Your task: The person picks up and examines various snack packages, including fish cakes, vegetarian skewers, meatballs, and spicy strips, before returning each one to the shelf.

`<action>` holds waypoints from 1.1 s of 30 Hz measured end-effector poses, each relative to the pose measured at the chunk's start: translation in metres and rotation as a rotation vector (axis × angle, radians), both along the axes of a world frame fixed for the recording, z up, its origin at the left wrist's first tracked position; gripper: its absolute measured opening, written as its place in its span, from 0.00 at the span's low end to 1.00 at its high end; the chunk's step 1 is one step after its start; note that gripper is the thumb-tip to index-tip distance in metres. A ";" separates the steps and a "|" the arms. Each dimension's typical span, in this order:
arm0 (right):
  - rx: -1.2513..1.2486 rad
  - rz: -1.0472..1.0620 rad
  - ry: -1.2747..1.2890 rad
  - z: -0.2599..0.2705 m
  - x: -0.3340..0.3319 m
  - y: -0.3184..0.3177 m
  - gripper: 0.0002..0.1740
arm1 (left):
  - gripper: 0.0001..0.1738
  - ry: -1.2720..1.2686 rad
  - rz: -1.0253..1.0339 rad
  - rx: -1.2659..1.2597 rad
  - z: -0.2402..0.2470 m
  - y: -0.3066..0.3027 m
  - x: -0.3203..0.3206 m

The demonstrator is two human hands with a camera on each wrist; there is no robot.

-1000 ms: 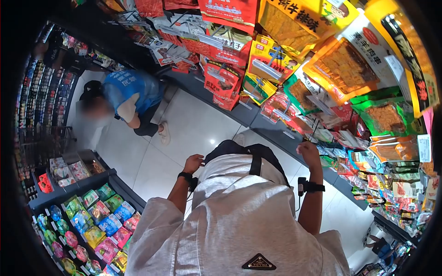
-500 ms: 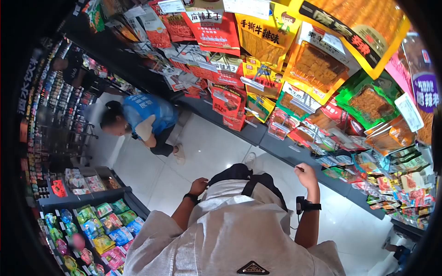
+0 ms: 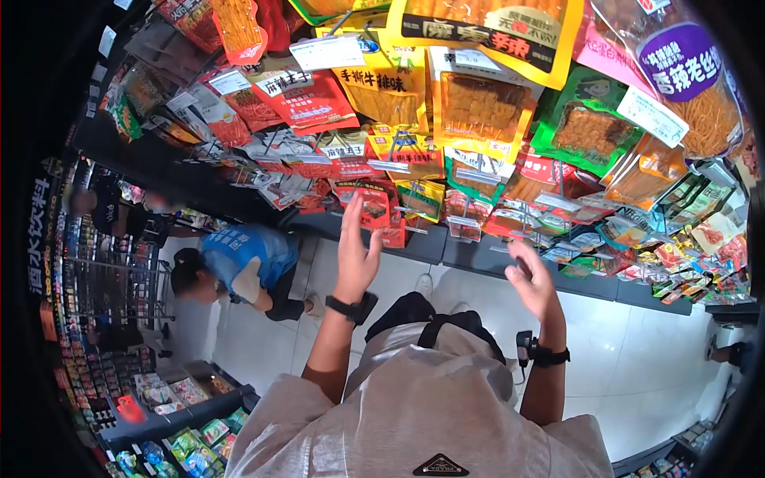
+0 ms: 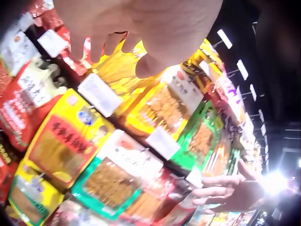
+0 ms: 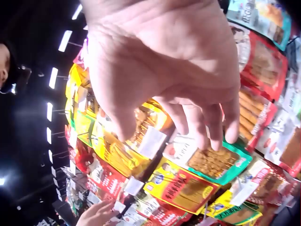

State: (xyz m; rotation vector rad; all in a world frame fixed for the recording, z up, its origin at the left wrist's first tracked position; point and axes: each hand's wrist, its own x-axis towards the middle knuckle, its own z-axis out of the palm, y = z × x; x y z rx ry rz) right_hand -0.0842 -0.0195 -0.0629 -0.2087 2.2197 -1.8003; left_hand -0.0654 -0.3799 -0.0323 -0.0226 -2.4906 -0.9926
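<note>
Both hands are raised in front of the hanging snack display, palms facing inward and nothing held. In the head view my left hand point(image 3: 357, 267) has its fingers extended and overlaps a red snack packet point(image 3: 374, 209). To the right, my right hand point(image 3: 537, 285) is lifted with loosely bent fingers, near the lower packets. Seen from the left wrist, the left hand point(image 4: 146, 28) appears before a yellow snack bag point(image 4: 120, 75). From the right wrist, the right hand point(image 5: 164, 66) hangs over a green-edged snack packet point(image 5: 216, 162).
Higher up hang a yellow bag point(image 3: 382, 88), an orange-framed packet point(image 3: 482, 111) and a green packet point(image 3: 586, 127), with price tags point(image 3: 327, 52) on hooks. A person in a blue vest point(image 3: 247, 255) bends at the left. A bin of packets point(image 3: 199, 450) stands lower left.
My left hand has risen from beside the waist to the front of the display, fingers straightening. The right hand's fingers have spread. The view has turned to the right along the shelf.
</note>
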 end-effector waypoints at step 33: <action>-0.286 -0.504 0.473 0.084 -0.131 -0.113 0.41 | 0.51 0.096 -0.401 0.368 0.050 0.089 -0.160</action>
